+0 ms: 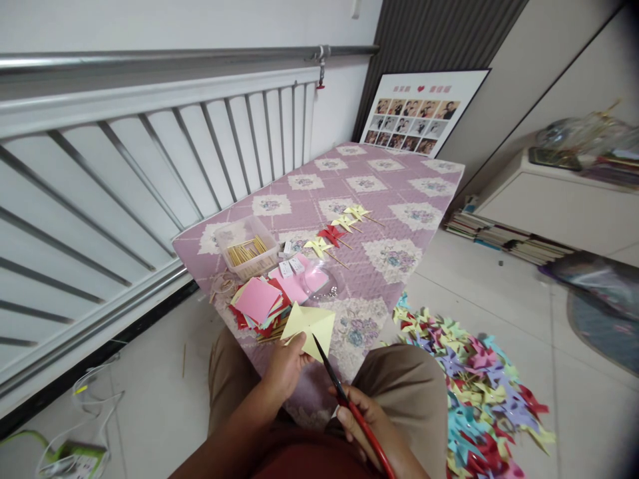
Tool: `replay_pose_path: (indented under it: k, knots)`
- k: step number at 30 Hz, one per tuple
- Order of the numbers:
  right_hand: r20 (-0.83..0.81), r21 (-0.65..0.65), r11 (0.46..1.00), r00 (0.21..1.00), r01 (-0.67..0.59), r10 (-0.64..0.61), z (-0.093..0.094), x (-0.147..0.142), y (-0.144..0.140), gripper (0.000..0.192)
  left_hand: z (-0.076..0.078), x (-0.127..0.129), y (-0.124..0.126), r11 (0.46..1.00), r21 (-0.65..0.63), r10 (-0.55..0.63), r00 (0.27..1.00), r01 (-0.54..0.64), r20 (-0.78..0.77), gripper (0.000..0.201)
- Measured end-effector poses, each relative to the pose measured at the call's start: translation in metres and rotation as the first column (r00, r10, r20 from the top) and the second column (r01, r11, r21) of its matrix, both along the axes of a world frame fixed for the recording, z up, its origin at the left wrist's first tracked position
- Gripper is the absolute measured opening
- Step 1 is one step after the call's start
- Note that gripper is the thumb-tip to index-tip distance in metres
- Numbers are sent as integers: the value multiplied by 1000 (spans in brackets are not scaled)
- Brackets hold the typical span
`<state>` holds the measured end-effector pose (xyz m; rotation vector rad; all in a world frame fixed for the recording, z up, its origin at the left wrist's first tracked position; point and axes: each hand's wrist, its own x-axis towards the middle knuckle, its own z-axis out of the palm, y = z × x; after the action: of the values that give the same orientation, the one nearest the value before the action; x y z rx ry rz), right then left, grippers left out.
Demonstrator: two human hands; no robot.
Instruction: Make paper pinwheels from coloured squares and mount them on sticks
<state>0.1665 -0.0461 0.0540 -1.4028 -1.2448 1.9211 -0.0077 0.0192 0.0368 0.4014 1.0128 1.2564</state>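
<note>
Between the thumb and fingers of my left hand (287,362) is a square of pale yellow paper (319,322), held over the table's near end. Cuts seem to run in from its corners toward a small mark in the middle. My right hand (367,422) grips red-handled scissors (357,416); their dark blades point up and left, the tip lying over the yellow paper. Just beyond the left hand rests a stack of coloured paper squares (258,301), pink on top. Farther along, yellow pinwheels (318,248) and a red pinwheel (332,235) on sticks lie in a row.
A clear plastic box (249,256) holds wooden sticks. Small white boxes (291,267) and a clear round container (322,279) with small pieces sit on pink paper. Many coloured pinwheels (474,379) are heaped on the floor at right. A white radiator (164,166) borders the table's left side.
</note>
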Motion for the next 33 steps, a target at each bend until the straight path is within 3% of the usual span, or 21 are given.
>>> replay_pose_path:
  k: [17,33]
  knots:
    - [44,167,985,998,-44,37,-2,3,3,61,-1,-1,-1,1000,3,-4,1000,4,-4,35]
    - [19,174,983,998,-61,59,-6,7,-1,62,-3,-2,-2,1000,-15,-2,1000,2,-4,34]
